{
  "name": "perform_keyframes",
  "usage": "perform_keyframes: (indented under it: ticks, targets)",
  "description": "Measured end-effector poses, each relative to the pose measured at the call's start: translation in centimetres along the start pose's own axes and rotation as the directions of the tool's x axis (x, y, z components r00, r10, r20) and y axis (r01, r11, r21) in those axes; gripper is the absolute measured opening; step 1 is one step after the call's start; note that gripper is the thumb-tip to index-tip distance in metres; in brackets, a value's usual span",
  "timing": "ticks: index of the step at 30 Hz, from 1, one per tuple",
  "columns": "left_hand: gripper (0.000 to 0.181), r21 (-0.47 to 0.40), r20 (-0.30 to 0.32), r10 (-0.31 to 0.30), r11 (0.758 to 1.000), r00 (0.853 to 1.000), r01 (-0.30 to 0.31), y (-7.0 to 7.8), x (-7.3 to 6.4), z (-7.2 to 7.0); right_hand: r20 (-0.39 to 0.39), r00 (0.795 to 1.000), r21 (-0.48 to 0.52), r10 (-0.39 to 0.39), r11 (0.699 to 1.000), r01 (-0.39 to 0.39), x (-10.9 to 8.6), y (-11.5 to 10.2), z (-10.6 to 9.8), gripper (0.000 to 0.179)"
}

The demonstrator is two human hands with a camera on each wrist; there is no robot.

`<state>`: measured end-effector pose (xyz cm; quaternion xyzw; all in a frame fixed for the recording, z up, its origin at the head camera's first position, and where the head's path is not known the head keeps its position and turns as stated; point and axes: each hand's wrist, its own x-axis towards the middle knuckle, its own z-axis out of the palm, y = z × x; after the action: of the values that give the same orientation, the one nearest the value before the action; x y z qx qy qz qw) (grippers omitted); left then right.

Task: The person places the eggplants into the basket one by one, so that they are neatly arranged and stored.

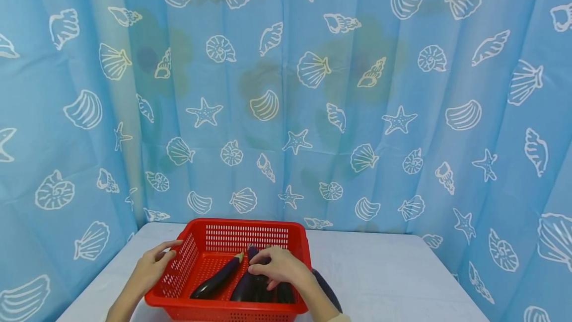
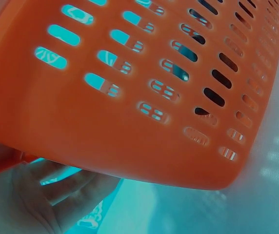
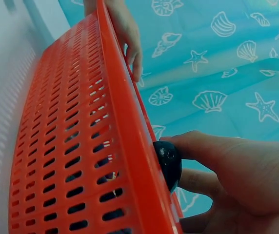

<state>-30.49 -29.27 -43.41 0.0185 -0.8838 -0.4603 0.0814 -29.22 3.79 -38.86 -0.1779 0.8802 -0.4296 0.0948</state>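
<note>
A red plastic basket (image 1: 232,304) with slotted walls holds several dark purple eggplants. My right hand (image 1: 281,266) is over its right half, and in the right wrist view the thumb and fingers pinch the rounded end of a glossy dark eggplant (image 3: 169,163) at rim height. Left of that hand, another eggplant (image 1: 219,278) lies diagonally on the basket floor, stem toward the back. My left hand (image 1: 151,266) rests at the left rim, its fingers extended over the edge; the left wrist view shows these fingers (image 2: 83,195) beyond the rim.
The basket stands on a table with a white cloth (image 1: 380,272). One more eggplant (image 1: 327,289) lies outside the basket, close to its right wall and partly behind my right forearm. A blue curtain (image 1: 286,113) with white shell prints hangs behind and at both sides.
</note>
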Motion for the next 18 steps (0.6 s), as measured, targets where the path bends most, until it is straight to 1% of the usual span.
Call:
perform_keyframes:
  ticks: [11, 18]
  targets:
    - [0.042, 0.012, -0.005, 0.005, 1.000, 1.000, -0.005, -0.1, 0.1, 0.1, 0.011, 1.000, 0.016, -0.002, 1.000, 0.002, 0.6, 0.0, 0.9, 0.030]
    - [0.042, 0.029, 0.002, 0.018, 0.999, 1.000, -0.018, 0.0, 0.1, -0.1, -0.020, 0.999, 0.005, 0.045, 0.999, -0.045, 0.8, -0.3, 1.3, 0.033]
